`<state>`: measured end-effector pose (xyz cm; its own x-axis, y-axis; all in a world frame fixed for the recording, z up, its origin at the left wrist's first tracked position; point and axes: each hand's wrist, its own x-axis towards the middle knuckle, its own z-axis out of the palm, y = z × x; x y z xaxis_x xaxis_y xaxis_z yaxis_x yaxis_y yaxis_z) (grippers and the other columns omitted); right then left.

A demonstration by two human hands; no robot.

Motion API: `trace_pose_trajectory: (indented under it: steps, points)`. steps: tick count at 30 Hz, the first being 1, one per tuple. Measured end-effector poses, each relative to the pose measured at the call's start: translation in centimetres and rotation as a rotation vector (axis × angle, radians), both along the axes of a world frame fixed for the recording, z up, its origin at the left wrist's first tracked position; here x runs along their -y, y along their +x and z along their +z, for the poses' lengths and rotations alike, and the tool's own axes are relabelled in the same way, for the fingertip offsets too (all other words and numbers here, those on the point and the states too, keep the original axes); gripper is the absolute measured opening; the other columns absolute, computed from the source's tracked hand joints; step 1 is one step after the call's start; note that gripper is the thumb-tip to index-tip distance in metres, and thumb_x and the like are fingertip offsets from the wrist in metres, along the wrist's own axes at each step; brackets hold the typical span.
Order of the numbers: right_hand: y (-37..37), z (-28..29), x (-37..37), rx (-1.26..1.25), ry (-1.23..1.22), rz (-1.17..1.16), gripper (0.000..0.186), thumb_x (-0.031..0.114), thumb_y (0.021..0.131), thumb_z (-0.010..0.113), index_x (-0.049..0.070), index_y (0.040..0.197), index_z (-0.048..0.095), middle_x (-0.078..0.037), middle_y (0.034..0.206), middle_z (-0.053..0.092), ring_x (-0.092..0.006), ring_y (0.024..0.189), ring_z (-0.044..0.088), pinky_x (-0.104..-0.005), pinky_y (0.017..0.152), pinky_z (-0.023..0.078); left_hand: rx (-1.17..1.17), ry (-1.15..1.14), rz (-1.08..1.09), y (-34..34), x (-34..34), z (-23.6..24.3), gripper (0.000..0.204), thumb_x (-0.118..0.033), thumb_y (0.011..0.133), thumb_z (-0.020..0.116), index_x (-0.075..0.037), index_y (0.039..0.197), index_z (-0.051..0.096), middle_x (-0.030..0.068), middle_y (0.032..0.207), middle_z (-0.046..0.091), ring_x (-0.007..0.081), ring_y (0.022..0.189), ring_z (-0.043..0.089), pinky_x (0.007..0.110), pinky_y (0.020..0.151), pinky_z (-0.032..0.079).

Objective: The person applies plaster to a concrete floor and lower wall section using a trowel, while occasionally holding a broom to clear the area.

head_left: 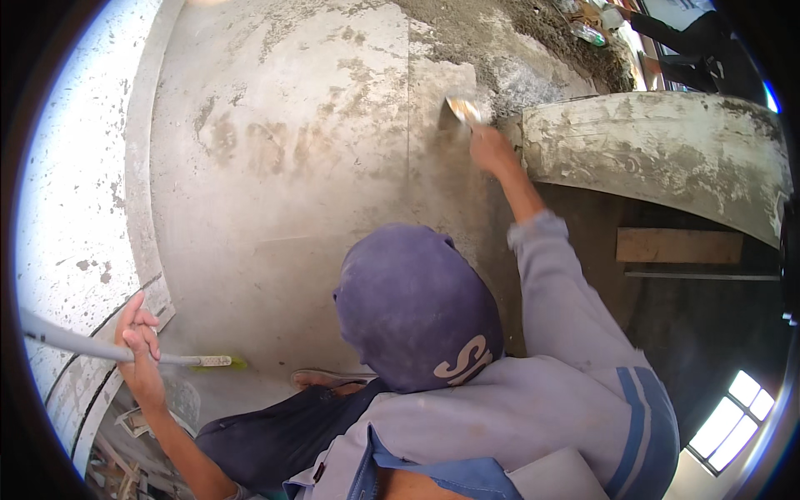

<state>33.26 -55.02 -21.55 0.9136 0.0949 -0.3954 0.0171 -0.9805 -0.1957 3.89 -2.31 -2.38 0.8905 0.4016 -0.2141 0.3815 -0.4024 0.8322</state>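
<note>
My right hand (493, 152) is closed round the handle of a putty knife (464, 110), its shiny metal blade against the grey plastered wall (283, 192). A vertical seam runs down the plaster just left of the blade, and rougher, darker mortar (450, 29) lies above it. At the left, my left hand (140, 337) is on a light grey pole (79, 340). Its fingers are partly curled, and the pole continues past the hand to a yellow-green end (218, 362). My bent knee (417, 300) in purplish trousers fills the middle, close to the wall.
A curved, plaster-smeared slab (650, 137) juts out right of my right hand, with a wooden board (679, 246) below it. A white speckled panel (79, 192) borders the left. Debris (125, 467) lies lower left. A person's dark-clothed legs (692, 50) and a plastic bottle (588, 33) appear upper right.
</note>
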Motion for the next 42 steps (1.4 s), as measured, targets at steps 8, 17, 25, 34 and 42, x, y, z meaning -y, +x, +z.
trace_pose_trajectory:
  steps: [8, 17, 25, 34, 42]
  points:
    - [1.2, 2.5, 1.0, -0.106, -0.044, 0.173, 0.04, 0.02, 0.093, 0.032, 0.01, 0.121, 0.059, -0.029, 0.104, 0.06, -0.0425, 0.097, 0.059, -0.0477, 0.085, 0.047, 0.04, 0.002, 0.002, -0.5, 0.1, 1.3, 0.064, -0.051, 0.098, 0.034, 0.004, 0.127, 0.052, 0.0044, 0.084, 0.049, 0.0049, 0.061, 0.035, 0.018, 0.059, 0.031]
    - [1.9, -0.5, 0.7, -0.011, -0.036, 0.043, 0.046, 0.016, 0.084, 0.04, 0.017, 0.128, 0.054, -0.022, 0.11, 0.062, -0.0402, 0.103, 0.059, -0.0467, 0.089, 0.046, 0.063, -0.015, -0.038, -1.0, -0.7, 0.7, 0.064, -0.05, 0.099, 0.033, 0.004, 0.131, 0.047, 0.0029, 0.088, 0.048, 0.0031, 0.059, 0.034, 0.017, 0.059, 0.029]
    - [0.9, 0.5, 0.3, 0.057, -0.061, 0.074, 0.041, 0.014, 0.081, 0.041, 0.014, 0.115, 0.064, -0.024, 0.116, 0.059, -0.0395, 0.108, 0.058, -0.0446, 0.093, 0.046, 0.062, -0.026, 0.014, -1.5, -0.8, 2.0, 0.064, -0.049, 0.099, 0.032, 0.004, 0.131, 0.047, 0.0025, 0.09, 0.048, 0.0023, 0.059, 0.032, 0.016, 0.053, 0.027]
    - [2.2, 0.4, -0.1, -0.105, -0.124, 0.127, 0.046, 0.015, 0.083, 0.038, 0.011, 0.124, 0.058, -0.024, 0.123, 0.056, -0.0376, 0.116, 0.053, -0.0434, 0.099, 0.041, 0.07, 0.002, 0.007, -1.6, -1.1, 1.9, 0.063, -0.049, 0.1, 0.032, 0.003, 0.131, 0.048, 0.0019, 0.09, 0.048, 0.0023, 0.058, 0.032, 0.016, 0.054, 0.027]
    - [5.6, 6.8, -3.1, 0.129, -0.317, 0.143, 0.042, 0.013, 0.079, 0.046, 0.02, 0.116, 0.065, -0.019, 0.115, 0.06, -0.0353, 0.105, 0.06, -0.0408, 0.09, 0.048, 0.083, -0.006, -0.067, 0.2, -1.0, 0.3, 0.062, -0.049, 0.099, 0.034, 0.004, 0.128, 0.05, 0.0021, 0.084, 0.048, 0.0027, 0.059, 0.034, 0.016, 0.055, 0.029]
